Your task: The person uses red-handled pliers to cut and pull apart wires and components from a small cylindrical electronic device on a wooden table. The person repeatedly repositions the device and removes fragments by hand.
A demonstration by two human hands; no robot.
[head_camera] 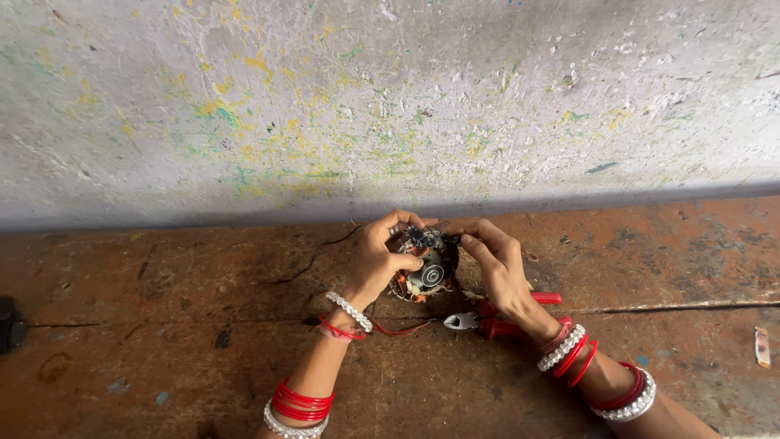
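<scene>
A small round motor part (426, 272) with copper windings and a grey metal centre is held upright above the floor between both hands. My left hand (376, 262) grips its left side, fingers curled over the top edge. My right hand (494, 264) holds the right side, fingertips pinching at the dark top rim. Both wrists carry red and white bangles. Red-handled pliers (497, 321) lie on the floor just under my right wrist, jaws pointing left. A thin red wire (398, 330) trails from the part toward my left wrist.
The worn brown floor (203, 325) has cracks and stains. A paint-flecked grey wall (390, 106) rises right behind the hands. A dark object (10, 323) sits at the left edge, and a small pale scrap (761, 346) lies at the far right.
</scene>
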